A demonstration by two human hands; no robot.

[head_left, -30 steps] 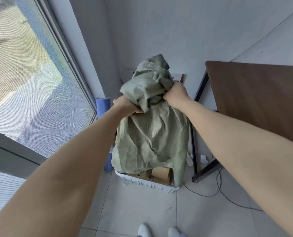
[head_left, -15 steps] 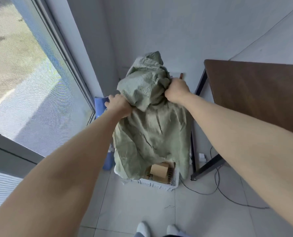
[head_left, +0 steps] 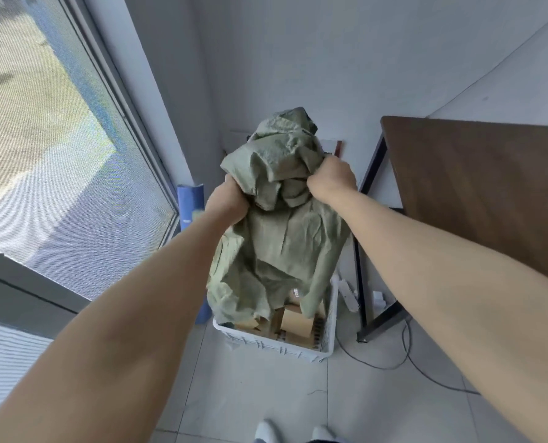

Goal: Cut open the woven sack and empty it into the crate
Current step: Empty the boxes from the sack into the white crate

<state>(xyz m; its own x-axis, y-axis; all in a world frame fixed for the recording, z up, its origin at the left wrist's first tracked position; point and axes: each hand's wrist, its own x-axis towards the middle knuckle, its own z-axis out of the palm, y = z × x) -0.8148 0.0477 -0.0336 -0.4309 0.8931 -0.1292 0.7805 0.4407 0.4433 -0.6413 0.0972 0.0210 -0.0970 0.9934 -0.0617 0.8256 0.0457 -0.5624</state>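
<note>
Two bare hands hold a crumpled green woven sack (head_left: 282, 241) up in the middle of the frame, above a white plastic crate (head_left: 276, 346) that stands on the pale floor tiles (head_left: 250, 388) at lower centre. The left hand (head_left: 226, 203) has its fingers curled tight into a bunch of fabric on the sack's left side. The right hand (head_left: 332, 182) is a closed fist around another bunch on its right side, slightly higher in the frame. Below the fists the sack hangs slack, and its lower edge droops into the far left part of the crate. Several brown cardboard boxes (head_left: 295, 321) lie inside the crate, partly covered by that hem. Whether anything remains inside the sack cannot be told.

A dark brown table (head_left: 474, 199) on black metal legs fills the right of the frame, its left edge just right of the right hand. A white power strip (head_left: 349, 292) lies on the floor between the crate and the table leg, and a dark cable (head_left: 391, 368) loops across the tiles right of the crate. A blue roll (head_left: 189, 199) stands in the corner just left of the left hand, beside the large window (head_left: 42, 155) that takes up the left of the frame. The toes of two pale shoes (head_left: 266, 428) show at the bottom edge.
</note>
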